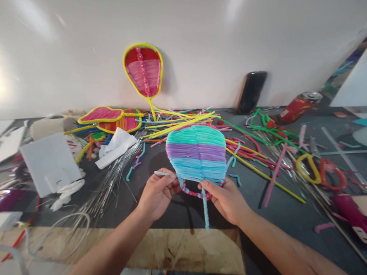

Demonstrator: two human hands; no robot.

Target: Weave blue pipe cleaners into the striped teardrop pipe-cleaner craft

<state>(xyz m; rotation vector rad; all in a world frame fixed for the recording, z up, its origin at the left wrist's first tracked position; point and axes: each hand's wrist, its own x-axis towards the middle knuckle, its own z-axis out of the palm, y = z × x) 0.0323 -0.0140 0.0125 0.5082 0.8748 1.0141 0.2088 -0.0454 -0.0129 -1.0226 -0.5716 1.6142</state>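
Between my hands is a rounded pipe-cleaner panel (197,151), striped green, purple and light blue, raised above the dark table. Its lower edge is an open curve wound in pink and blue, and a light blue stem (206,213) hangs down from it. My left hand (160,192) pinches the panel's lower left edge, where a loose blue pipe-cleaner end sticks out to the left. My right hand (226,197) grips the lower right edge, thumb on the front near the stem. The fingers behind the panel are partly hidden.
A pink and red pipe-cleaner piece with yellow rim (144,71) leans on the white wall. Loose pipe cleaners (182,123) and metal wires (102,188) litter the table. A phone (251,92), red can (301,105), scissors (308,169) and purple glue gun (359,222) lie right.
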